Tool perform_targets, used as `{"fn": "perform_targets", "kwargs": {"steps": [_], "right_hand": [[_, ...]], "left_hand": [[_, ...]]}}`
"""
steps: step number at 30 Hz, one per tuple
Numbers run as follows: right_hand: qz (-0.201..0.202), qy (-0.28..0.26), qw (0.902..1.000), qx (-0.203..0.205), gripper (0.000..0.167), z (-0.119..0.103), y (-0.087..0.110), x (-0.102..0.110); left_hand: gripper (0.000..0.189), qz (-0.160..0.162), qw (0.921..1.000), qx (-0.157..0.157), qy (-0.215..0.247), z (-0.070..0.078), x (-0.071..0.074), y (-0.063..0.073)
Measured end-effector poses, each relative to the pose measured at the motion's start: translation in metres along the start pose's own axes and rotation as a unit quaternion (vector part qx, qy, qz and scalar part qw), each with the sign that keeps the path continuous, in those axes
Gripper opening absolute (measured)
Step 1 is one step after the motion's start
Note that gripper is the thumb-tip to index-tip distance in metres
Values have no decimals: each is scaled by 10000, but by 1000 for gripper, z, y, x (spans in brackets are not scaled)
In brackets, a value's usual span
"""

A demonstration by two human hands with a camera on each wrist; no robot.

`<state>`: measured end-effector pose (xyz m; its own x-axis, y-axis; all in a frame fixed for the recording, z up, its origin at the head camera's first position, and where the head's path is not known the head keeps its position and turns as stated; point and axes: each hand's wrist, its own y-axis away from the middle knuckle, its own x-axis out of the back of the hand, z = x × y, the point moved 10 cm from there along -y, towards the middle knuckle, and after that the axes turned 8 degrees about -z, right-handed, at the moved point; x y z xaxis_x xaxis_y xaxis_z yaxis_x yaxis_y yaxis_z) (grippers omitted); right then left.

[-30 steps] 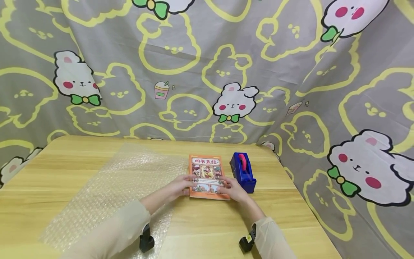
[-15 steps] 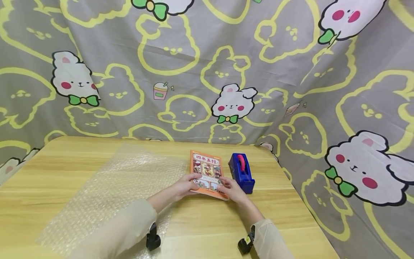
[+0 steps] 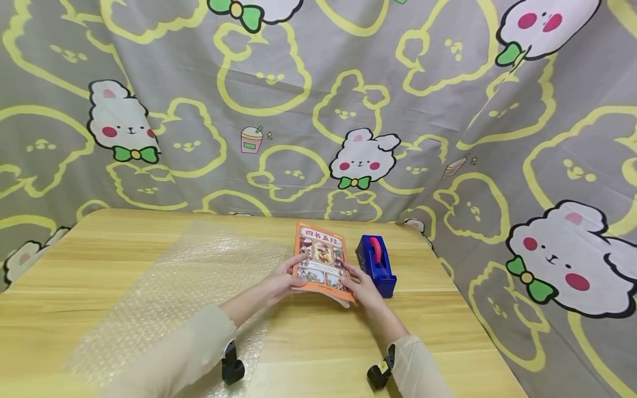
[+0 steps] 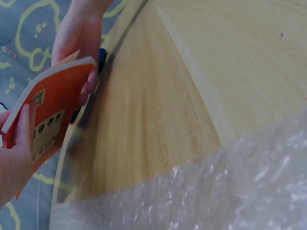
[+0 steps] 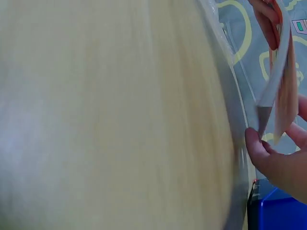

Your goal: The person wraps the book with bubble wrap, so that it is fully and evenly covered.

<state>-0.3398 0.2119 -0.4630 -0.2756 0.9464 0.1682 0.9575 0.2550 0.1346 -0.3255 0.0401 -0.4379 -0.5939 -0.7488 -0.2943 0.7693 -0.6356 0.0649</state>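
Note:
A thin orange comic-style book [image 3: 322, 257] is held up over the table, its far end raised and its printed front facing up. My left hand [image 3: 282, 282] grips the left edge, fingers curled against the red-orange back cover [image 4: 60, 96] in the left wrist view. At the right edge my right hand [image 3: 364, 287] pinches the lower corner. From the right wrist view, the front cover [image 5: 288, 93] stands slightly apart from the rest of the book near that hand.
A sheet of clear bubble wrap [image 3: 199, 276] lies flat on the left of the wooden table [image 3: 308, 359]. Close to my right hand stands a blue tape dispenser [image 3: 382, 279] with a pink roll [image 3: 376, 251]. A patterned grey curtain [image 3: 288, 99] hangs behind.
The book lay flat between both hands a second ago; now it has been lifted and tilted, its far end up. Its front cover has parted from the pages at the lower right.

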Motion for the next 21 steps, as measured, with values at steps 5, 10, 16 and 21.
{"fn": "perform_targets", "kwargs": {"steps": [5,10,16,21], "right_hand": [[-266,-790,9965,-17,53,-3,-2,-8],[-324,-1182,9924,72,53,-7,-4,-11],[-377,-1198,9919,179,55,-13,-5,-17],[-583,-1288,9898,191,56,-15,-5,-24]], "left_hand": [[78,219,9997,2,54,2,8,6],[84,309,9995,85,-20,0,15,14],[84,145,9998,115,-125,-1,19,23],[82,135,9990,156,-400,3,26,31]]}}
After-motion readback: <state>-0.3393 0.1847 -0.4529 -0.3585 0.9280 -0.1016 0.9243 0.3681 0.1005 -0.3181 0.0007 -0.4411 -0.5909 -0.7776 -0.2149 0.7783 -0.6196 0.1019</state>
